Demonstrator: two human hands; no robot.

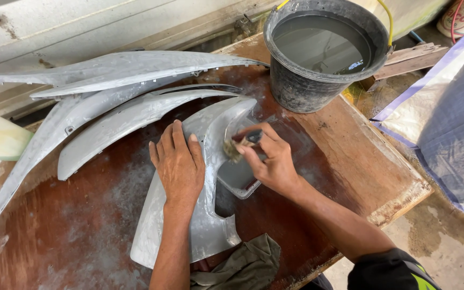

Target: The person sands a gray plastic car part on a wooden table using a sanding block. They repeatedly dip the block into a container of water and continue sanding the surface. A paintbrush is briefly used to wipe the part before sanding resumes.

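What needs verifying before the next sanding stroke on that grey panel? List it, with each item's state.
1. Left hand lies flat on the grey panel, pinning it: ok.
2. Right hand pinches a small worn sanding pad against the panel's inner edge: ok.
3. Panel fully supported by the wooden table: ok, it lies within the edges.
4. Bucket holds water and stands upright near the right hand: ok.
5. Rag lies at the table's near edge, partly overhanging: not ok.
6. Other grey panels lie apart from the stroke path: ok.
7. Grit left on the pad: cannot tell.
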